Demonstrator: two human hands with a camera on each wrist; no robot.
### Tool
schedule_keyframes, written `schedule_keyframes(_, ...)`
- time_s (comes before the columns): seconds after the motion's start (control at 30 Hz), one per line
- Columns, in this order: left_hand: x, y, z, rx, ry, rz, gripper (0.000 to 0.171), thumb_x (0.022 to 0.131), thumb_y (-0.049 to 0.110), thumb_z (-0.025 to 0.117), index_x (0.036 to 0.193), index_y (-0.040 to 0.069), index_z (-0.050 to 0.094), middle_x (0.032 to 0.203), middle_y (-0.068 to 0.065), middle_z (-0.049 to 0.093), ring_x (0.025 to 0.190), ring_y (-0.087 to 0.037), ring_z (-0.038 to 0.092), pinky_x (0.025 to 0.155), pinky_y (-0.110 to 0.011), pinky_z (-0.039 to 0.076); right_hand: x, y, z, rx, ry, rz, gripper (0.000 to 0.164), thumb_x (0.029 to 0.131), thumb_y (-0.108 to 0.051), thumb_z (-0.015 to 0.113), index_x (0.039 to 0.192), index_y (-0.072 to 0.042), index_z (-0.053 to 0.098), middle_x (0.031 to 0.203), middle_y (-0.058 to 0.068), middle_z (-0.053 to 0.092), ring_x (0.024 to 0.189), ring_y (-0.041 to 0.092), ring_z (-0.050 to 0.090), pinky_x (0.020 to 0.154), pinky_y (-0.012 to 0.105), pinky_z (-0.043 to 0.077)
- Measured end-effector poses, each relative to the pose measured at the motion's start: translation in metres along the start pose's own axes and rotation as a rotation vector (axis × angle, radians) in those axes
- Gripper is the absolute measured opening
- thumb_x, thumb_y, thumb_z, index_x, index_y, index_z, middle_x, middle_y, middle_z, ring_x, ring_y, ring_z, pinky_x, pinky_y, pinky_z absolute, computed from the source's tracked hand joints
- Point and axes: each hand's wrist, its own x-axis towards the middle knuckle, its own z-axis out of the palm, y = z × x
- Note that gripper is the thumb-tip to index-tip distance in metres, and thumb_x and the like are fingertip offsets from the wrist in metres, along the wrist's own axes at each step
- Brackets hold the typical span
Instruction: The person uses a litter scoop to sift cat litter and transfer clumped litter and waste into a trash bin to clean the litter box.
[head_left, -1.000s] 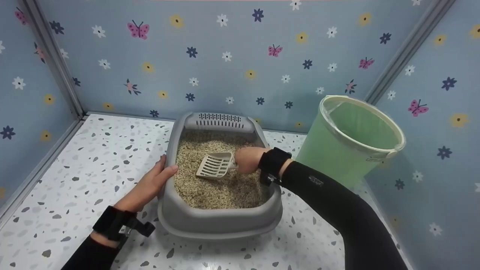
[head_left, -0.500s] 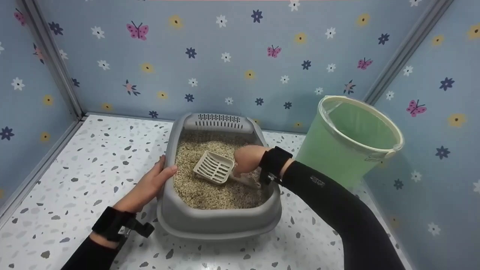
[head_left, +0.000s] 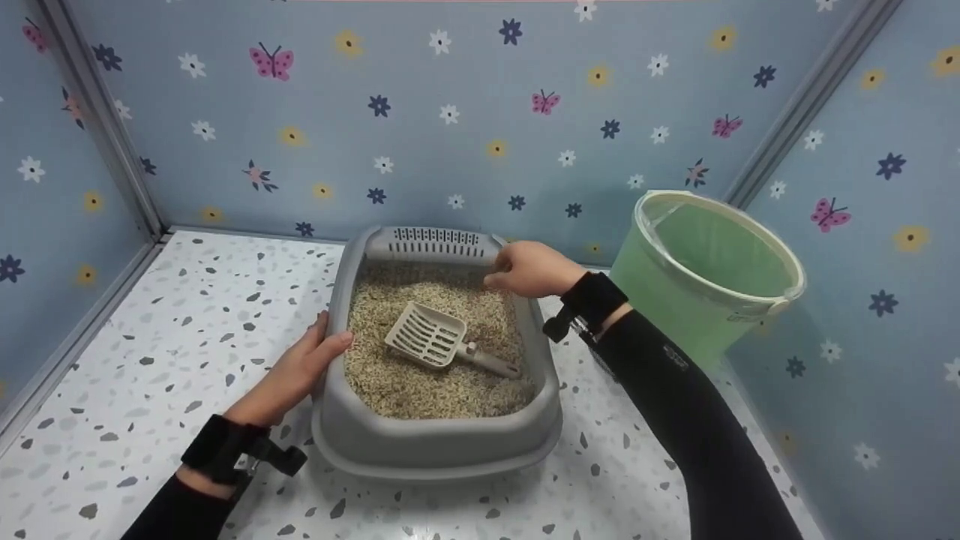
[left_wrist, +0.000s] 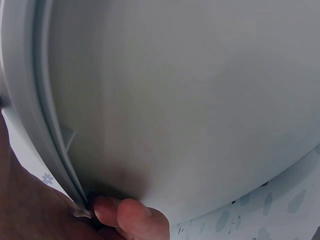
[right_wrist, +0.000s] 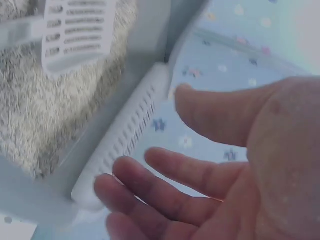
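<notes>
A grey litter box (head_left: pixel 435 450) filled with tan granular litter (head_left: pixel 420 394) stands on the speckled surface. On the litter lies a beige slotted litter scoop (head_left: pixel 427 335), its handle pointing to the right. My left hand (head_left: pixel 296 371) grips the box's left rim, thumb on top; in the left wrist view the fingers (left_wrist: pixel 142 220) curl beneath the rim's outer edge. My right hand (head_left: pixel 536 268) is above the box's far right corner and holds nothing. In the right wrist view its fingers (right_wrist: pixel 165 200) are loosely bent, with the thumb apart from them.
A pale green bin (head_left: pixel 667 307) with a cream rim stands right of the box, beside my right forearm. Blue walls (head_left: pixel 450 90) printed with flowers and butterflies enclose the back and both sides. White speckled floor (head_left: pixel 187 322) extends to the left of the box.
My right hand has turned the scoop over, laid it on the litter and let go. It has then risen toward the far right corner. The left hand keeps its hold on the rim.
</notes>
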Motion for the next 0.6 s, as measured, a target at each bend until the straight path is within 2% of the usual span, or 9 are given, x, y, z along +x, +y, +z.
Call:
schedule_keyframes(0.1, 0.000, -0.001, 0.000, -0.003, 0.000, 0.002, 0.096, 0.116, 0.055, 0.048, 0.177, 0.005, -0.006, 0.183, -0.022, -0.011, 0.169, -0.046, -0.003, 0.136, -0.063, 0.004, -0.001, 0.018, -0.001, 0.065, 0.071, 0.029, 0.037, 0.112, -0.036, 0.068, 0.119, -0.002, 0.079, 0.095, 0.003, 0.070, 0.077, 0.018, 0.057, 0.077, 0.038, 0.050)
schedule_keyframes(0.2, 0.000, -0.001, 0.000, -0.002, 0.002, 0.002, 0.097, 0.116, 0.056, 0.048, 0.177, 0.005, -0.007, 0.183, -0.022, -0.011, 0.169, -0.045, -0.004, 0.136, -0.063, 0.003, -0.001, 0.038, 0.003, 0.108, 0.098, 0.063, 0.043, 0.115, -0.038, 0.063, 0.110, 0.002, 0.077, 0.080, 0.001, 0.054, 0.067, 0.018, 0.044, 0.071, 0.038, 0.041)
schedule_keyframes(0.3, 0.000, 0.000, 0.000, -0.001, 0.002, -0.002, 0.098, 0.116, 0.057, 0.048, 0.177, 0.005, -0.008, 0.183, -0.022, -0.012, 0.169, -0.044, -0.005, 0.136, -0.061, 0.002, -0.002, 0.057, 0.012, 0.105, 0.129, 0.104, 0.046, 0.118, -0.037, 0.058, 0.116, 0.005, 0.076, 0.086, 0.008, 0.061, 0.073, 0.023, 0.053, 0.077, 0.041, 0.048)
schedule_keyframes(0.37, 0.000, 0.000, 0.001, -0.007, 0.000, -0.007, 0.098, 0.116, 0.057, 0.048, 0.177, 0.004, -0.008, 0.183, -0.022, -0.012, 0.169, -0.043, -0.006, 0.137, -0.060, 0.001, -0.003, 0.068, 0.019, 0.111, 0.145, 0.135, 0.045, 0.119, -0.035, 0.056, 0.126, 0.005, 0.074, 0.100, 0.014, 0.068, 0.084, 0.028, 0.061, 0.084, 0.045, 0.053)
schedule_keyframes(0.43, -0.001, 0.000, 0.001, -0.011, -0.002, -0.008, 0.098, 0.116, 0.057, 0.048, 0.177, 0.004, -0.008, 0.183, -0.022, -0.012, 0.169, -0.043, -0.006, 0.137, -0.060, 0.001, -0.002, 0.078, 0.027, 0.135, 0.161, 0.166, 0.041, 0.120, -0.032, 0.053, 0.124, 0.003, 0.073, 0.103, 0.015, 0.069, 0.087, 0.028, 0.063, 0.084, 0.046, 0.053)
schedule_keyframes(0.6, -0.001, 0.000, 0.001, -0.006, 0.003, -0.007, 0.096, 0.116, 0.056, 0.047, 0.177, 0.005, -0.007, 0.183, -0.021, -0.011, 0.169, -0.044, -0.005, 0.136, -0.062, 0.002, 0.004, 0.096, 0.051, 0.270, 0.171, 0.211, 0.039, 0.121, -0.027, 0.049, 0.097, -0.006, 0.070, 0.075, 0.002, 0.056, 0.063, 0.017, 0.050, 0.064, 0.035, 0.042)
